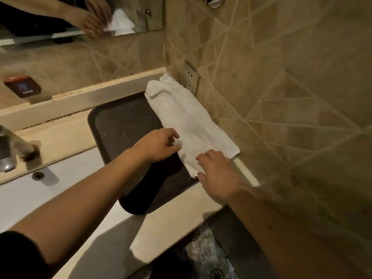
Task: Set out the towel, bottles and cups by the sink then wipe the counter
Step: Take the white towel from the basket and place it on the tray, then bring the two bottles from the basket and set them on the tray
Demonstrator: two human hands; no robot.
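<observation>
White towel [187, 119]: spread lengthwise along the right edge of the dark tray [120, 125], far end bunched in the corner below the wall socket [190, 77], near end overhanging the tray toward the counter [177, 210].

Left hand [159, 147]: at the towel's near-left edge — fingers curled, thumb and forefinger pinching the cloth.

Right hand [217, 174]: at the towel's near corner, fingers loosely spread and resting on the cloth; grasp cannot be confirmed.

Sink basin [40, 190] and tap [12, 150]: left of the tray. Mirror [80, 17] above — reflects hands and towel.
</observation>
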